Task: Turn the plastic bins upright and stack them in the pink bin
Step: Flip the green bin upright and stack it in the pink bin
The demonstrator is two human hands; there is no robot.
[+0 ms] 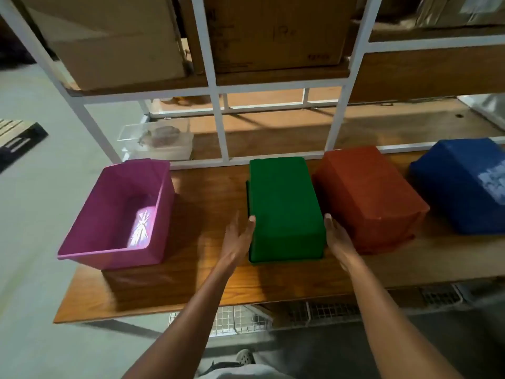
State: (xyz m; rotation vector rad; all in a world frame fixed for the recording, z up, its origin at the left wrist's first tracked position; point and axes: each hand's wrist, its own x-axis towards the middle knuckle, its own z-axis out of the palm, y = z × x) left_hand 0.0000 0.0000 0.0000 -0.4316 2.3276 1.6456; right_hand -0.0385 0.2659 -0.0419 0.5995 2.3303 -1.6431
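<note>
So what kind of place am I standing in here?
Probably a storeroom or warehouse: white metal shelving with wooden boards, big cardboard boxes on the upper shelf, and a bare concrete floor.

Dim warm light, soft blur, wide-angle bending at edges

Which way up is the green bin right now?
Upside down: the green bin shows its closed flat base on top, rim down on the wooden shelf.
</note>
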